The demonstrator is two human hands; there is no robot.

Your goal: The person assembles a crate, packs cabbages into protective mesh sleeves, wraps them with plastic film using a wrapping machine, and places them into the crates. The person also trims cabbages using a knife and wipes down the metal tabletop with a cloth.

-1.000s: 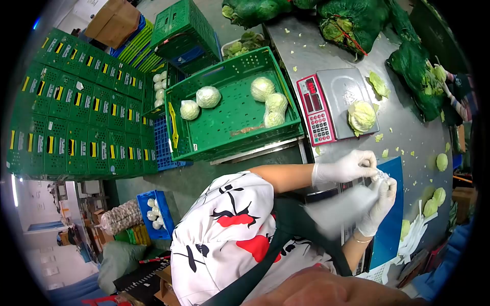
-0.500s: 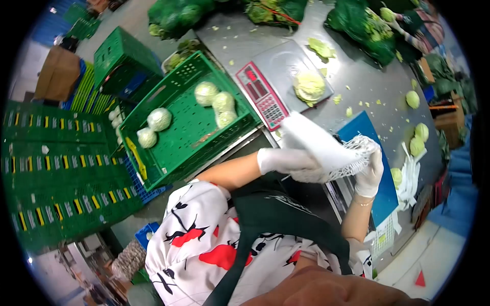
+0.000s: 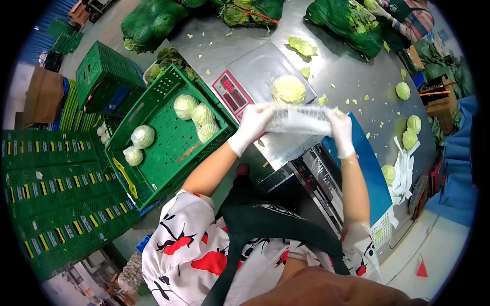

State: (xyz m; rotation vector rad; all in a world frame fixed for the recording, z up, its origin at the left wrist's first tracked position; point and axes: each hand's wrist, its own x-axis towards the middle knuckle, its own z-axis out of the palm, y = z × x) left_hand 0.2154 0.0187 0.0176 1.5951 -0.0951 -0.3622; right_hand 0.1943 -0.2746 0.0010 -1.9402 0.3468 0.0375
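A white mesh sleeve (image 3: 298, 121) is stretched sideways between my two gloved hands, partly blurred by motion. My left hand (image 3: 252, 125) is closed on its left end, over the keypad edge of the scale. At the other end, my right hand (image 3: 341, 131) grips it beside a blue board (image 3: 365, 148). Just beyond the sleeve, a trimmed pale green cabbage (image 3: 289, 90) sits on the metal plate of a red-framed digital scale (image 3: 255, 66). The sleeve overlaps the cabbage's near edge in view; whether they touch I cannot tell.
At left, a green crate (image 3: 163, 163) holds several wrapped cabbages. A black machine with metal rails (image 3: 316, 186) stands below my hands. Loose leaves (image 3: 302, 46), green net sacks (image 3: 153, 23) and white sleeves (image 3: 403, 171) lie on the steel table. A co-worker's arm (image 3: 380, 10) shows top right.
The sleeve, earlier bunched near the black machine, is now pulled wide and nearer the cabbage. My left hand has moved up and left; my right hand has moved left and slightly up.
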